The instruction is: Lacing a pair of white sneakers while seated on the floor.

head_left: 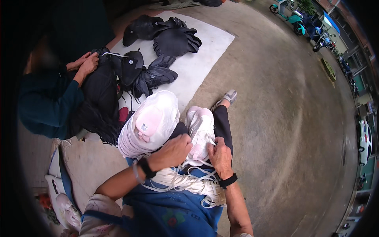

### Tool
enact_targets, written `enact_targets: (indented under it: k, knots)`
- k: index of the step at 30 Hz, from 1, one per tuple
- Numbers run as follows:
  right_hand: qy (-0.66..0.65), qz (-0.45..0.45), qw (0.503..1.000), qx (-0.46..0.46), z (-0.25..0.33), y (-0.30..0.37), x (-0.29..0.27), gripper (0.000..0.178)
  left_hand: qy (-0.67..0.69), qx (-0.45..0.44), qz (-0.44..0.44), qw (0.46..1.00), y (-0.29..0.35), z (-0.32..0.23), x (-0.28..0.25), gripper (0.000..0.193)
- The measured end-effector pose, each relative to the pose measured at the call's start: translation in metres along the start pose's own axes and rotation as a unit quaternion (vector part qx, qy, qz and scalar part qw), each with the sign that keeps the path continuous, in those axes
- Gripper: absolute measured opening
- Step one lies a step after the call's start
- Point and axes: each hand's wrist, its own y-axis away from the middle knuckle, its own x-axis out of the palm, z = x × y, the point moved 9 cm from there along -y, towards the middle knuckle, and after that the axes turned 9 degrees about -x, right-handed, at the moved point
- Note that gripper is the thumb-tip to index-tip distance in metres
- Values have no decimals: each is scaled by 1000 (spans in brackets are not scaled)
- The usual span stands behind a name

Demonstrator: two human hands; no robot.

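Note:
A white and pale pink shoe upper (200,132) rests across my lap, with white lace running through its front. At its right edge my right hand (221,157) is closed, pinching a white shoelace (211,141) between thumb and finger. My left hand (173,152) is at the upper's left edge, fingers curled; what they hold is hidden. A thick bundle of white laces (185,181) lies on my blue apron (169,213) below both hands. Left of the upper stands a stack of pale pink shoe uppers (132,136), partly wrapped in clear plastic.
Another person's hands (85,65) work on a black shoe upper (132,65) at the left. More black uppers (173,41) lie on a white sheet (209,35) on the concrete floor (276,138). Parked scooters (298,23) and a white car (364,142) are far right.

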Motion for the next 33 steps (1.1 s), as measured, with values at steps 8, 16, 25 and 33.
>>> enact_targets:
  k: [8, 16, 25, 33]
  knots:
    - [104, 59, 992, -39, -9, 2, 23, 24, -97, -198, 146, 964, -36, 32, 50, 33]
    - [27, 84, 996, -27, -25, 15, 20, 21, -131, -106, 124, 978, -50, 13, 50, 34]
    - [53, 67, 993, -77, -9, 16, 21, 61, 51, -267, 167, 948, -135, 111, 53, 53]
    - [48, 66, 990, -117, -6, 19, 12, 69, 288, -418, 329, 797, -117, 182, 134, 63]
